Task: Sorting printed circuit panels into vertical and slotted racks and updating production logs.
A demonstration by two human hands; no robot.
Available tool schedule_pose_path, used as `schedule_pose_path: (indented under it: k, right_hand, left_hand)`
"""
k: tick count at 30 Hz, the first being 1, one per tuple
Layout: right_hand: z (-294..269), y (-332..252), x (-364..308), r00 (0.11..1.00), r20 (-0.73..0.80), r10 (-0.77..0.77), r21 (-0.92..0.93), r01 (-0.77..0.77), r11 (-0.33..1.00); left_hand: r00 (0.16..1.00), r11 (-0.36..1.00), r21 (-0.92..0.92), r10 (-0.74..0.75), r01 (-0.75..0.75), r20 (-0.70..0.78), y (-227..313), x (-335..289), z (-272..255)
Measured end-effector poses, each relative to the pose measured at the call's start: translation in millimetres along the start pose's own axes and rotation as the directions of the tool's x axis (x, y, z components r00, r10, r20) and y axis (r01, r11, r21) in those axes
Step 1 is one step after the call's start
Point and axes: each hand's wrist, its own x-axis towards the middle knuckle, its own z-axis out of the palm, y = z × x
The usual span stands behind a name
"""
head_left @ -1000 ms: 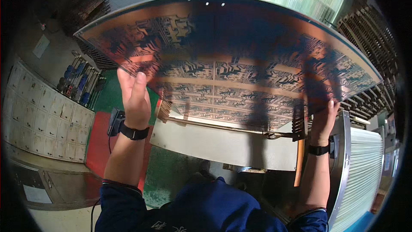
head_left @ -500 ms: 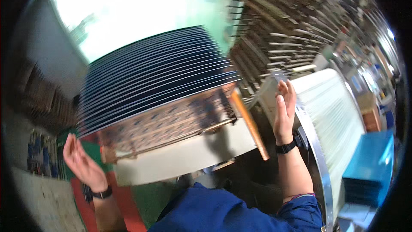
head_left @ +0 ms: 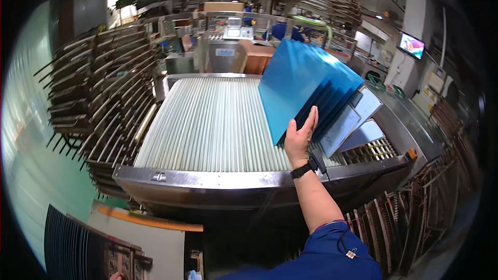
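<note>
My right hand (head_left: 301, 137) reaches over the metal rim of a roller conveyor, its fingers stretched out and thumb apart. It is right beside a row of blue sheets (head_left: 293, 80) leaning upright on the rollers; whether the palm touches them I cannot tell. A black band with a small device circles that wrist. Of my left hand (head_left: 116, 276) only a bit shows at the lower left edge. It lies by the patterned brown end of a rack (head_left: 116, 256) that holds a row of dark panels (head_left: 66, 241). Its fingers are mostly cut off by the picture's edge.
The conveyor (head_left: 207, 124) has pale, closely set rollers and a steel front rim (head_left: 244, 179). Light framed boards (head_left: 342, 129) lean right of the blue sheets. Slatted racks (head_left: 104, 98) stand at the left, more racks (head_left: 399, 223) at the lower right. A cardboard box (head_left: 254, 57) sits behind.
The view has swung right, from the rack of dark panels to the conveyor. My right hand is now by the blue sheets; my left has nearly left the picture.
</note>
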Motion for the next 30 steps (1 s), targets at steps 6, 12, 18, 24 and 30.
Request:
schedule_pose_path:
  k: [6, 12, 18, 24, 30]
  right_hand:
    - [0.7, 20.0, 22.0, 0.999, -0.026, 0.034, -0.105, -0.036, 0.994]
    - [15.5, 11.9, 35.0, 0.998, 0.039, 0.04, -0.428, -0.019, 0.904]
    - [22.5, 7.6, 41.8, 0.989, 0.136, -0.054, -0.373, 0.101, 0.922]
    - [73.2, 45.6, 52.5, 0.999, 0.054, -0.003, -0.013, 0.004, 1.0]
    - [34.9, 2.2, 86.5, 0.975, 0.004, -0.222, -0.004, 0.222, 0.975]
  left_hand:
    - [0.985, 0.997, -0.046, 0.074, -0.068, 0.157, 11.5, 32.2, 50.0]
    - [0.981, 0.999, -0.03, -0.015, 0.021, 0.192, 3.9, 27.1, 63.1]
    - [0.988, 1.0, -0.018, -0.017, 0.02, 0.156, 20.4, 22.7, 61.0]
    - [0.987, 0.998, 0.066, 0.005, -0.016, 0.159, 37.8, 23.8, 69.7]
    - [0.996, 0.99, 0.143, -0.03, 0.017, 0.085, 31.1, 8.5, 53.2]
